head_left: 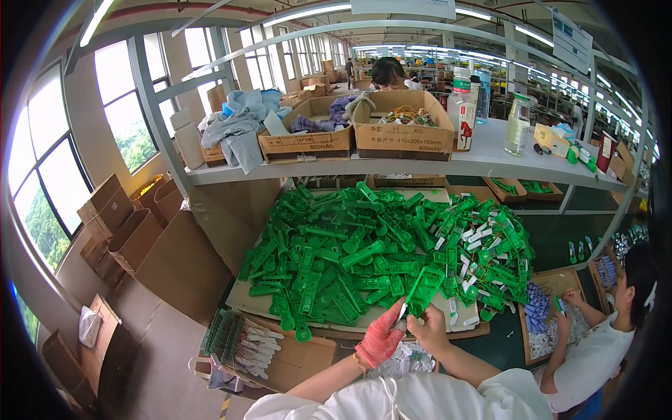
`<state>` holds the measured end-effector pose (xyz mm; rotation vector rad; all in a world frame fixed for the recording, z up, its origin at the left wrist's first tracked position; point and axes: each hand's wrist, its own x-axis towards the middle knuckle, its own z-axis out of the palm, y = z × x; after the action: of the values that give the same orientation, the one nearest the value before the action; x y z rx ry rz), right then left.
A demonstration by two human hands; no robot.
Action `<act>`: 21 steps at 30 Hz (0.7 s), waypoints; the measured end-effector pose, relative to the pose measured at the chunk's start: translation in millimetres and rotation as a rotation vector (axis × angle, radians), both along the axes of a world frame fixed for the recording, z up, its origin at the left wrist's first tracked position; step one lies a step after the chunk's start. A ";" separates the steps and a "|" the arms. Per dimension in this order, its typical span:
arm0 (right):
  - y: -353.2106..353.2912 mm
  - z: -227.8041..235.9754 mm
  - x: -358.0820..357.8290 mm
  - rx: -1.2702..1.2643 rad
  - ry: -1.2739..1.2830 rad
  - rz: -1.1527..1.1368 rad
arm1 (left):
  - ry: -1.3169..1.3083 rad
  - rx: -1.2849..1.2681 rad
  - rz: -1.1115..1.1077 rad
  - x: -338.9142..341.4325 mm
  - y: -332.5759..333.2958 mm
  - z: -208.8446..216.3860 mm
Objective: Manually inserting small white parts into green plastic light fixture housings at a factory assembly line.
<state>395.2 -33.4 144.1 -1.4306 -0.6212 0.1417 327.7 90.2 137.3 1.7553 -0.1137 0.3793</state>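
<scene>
In front of my chest, both hands hold a green plastic housing (425,288), long and trough-shaped, tilted with its hollow side up. My left hand (380,341), in a red knit glove, is closed at its lower left side. A small white part (402,312) shows by the left fingertips; its exact kind is too small to tell. The bare fingers of my right hand (429,329) are wrapped round the housing's lower end. Just beyond lies a big heap of similar green housings (329,245). On its right side, green pieces with white parts and thin wires (483,245) are piled.
Small white parts (406,360) lie below my hands. A carton with green boards and white pieces (255,350) stands left. The shelf (483,164) above carries boxes and bottles. At right a co-worker (595,350) handles parts over a tray of purple pieces (537,308).
</scene>
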 end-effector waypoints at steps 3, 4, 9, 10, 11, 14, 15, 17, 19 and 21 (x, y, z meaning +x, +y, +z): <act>1.4 3.2 -3.0 0.003 -0.039 0.009 | -0.019 0.040 0.015 -4.8 3.9 9.3; 2.5 0.1 -1.8 0.008 -0.045 0.008 | 0.045 0.076 0.001 -5.6 7.6 8.8; 8.3 -3.8 -2.2 0.018 -0.126 -0.153 | -0.067 0.028 0.022 3.9 2.0 -4.6; 7.8 -2.3 -4.0 0.014 -0.109 -0.148 | -0.031 0.014 0.022 5.9 -0.9 -7.7; 2.9 0.3 -2.6 0.007 -0.093 -0.166 | -0.038 0.039 0.022 12.0 -3.4 -8.7; -7.7 -22.8 8.3 -0.042 -0.069 -0.205 | 0.108 -0.043 -0.078 17.4 -9.0 -8.7; -10.0 -20.8 7.6 -0.049 0.115 -0.109 | 0.077 -0.248 -0.148 20.8 -4.2 -16.4; -19.7 -7.8 10.2 0.140 0.279 0.114 | 0.315 -0.514 -0.496 29.1 9.1 2.4; -24.8 -13.4 13.9 0.222 0.281 0.255 | 0.343 -0.666 -0.418 22.4 -10.8 12.2; -36.3 -11.1 7.7 0.100 0.228 0.164 | 0.346 -0.675 -0.452 32.0 -14.6 -6.6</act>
<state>402.9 -69.7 133.1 -1.2447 -0.5495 0.3925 359.7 75.7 130.7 1.0603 -0.1131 -0.2065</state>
